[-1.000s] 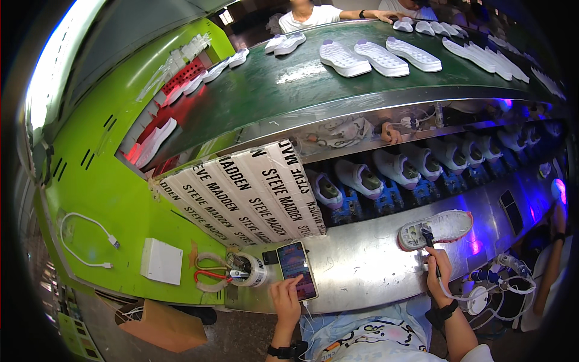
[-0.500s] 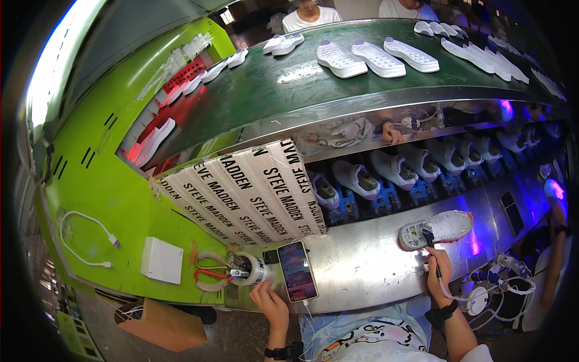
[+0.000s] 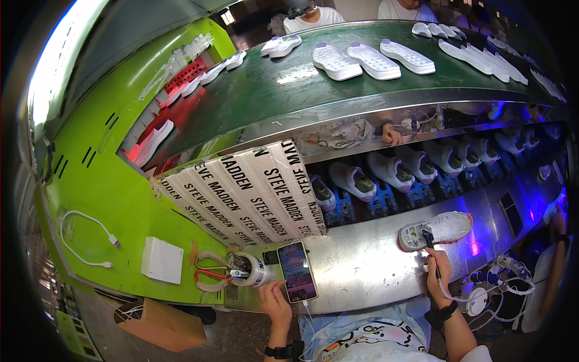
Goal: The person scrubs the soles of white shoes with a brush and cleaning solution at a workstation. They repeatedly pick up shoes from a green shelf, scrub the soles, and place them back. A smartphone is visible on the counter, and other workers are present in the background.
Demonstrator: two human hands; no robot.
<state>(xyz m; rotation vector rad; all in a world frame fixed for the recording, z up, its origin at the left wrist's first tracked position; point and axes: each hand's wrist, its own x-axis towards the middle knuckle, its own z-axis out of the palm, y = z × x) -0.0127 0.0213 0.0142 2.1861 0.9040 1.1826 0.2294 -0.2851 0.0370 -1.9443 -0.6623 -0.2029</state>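
Note:
My right hand (image 3: pixel 438 273) is closed round the handle of a black-tipped brush (image 3: pixel 427 236). The brush tip rests in the hollow of a white shoe sole (image 3: pixel 449 227), which lies on the metal worktop. A pale cord or tube runs from beside that hand to a tangle on the right. My left hand (image 3: pixel 276 303) is at the lower left edge of a lit phone (image 3: pixel 296 271), fingers loosely bent and slightly apart, holding nothing. One fingertip reaches the phone's edge; whether it touches the screen I cannot tell. A white cable hangs from the phone.
A white tub (image 3: pixel 256 273) with tools stands left of the phone, before a printed cardboard panel (image 3: pixel 241 193). White soles (image 3: pixel 374 60) lie on the green belt (image 3: pixel 271 90). Below it, sneakers (image 3: pixel 392 170) sit in a row on blue holders. Other people are opposite and at right.
My left hand has moved right, from beside the tub to the phone's edge. The phone's screen shows a different picture. Soles and sneakers have shifted slightly left. My right hand has hardly moved.

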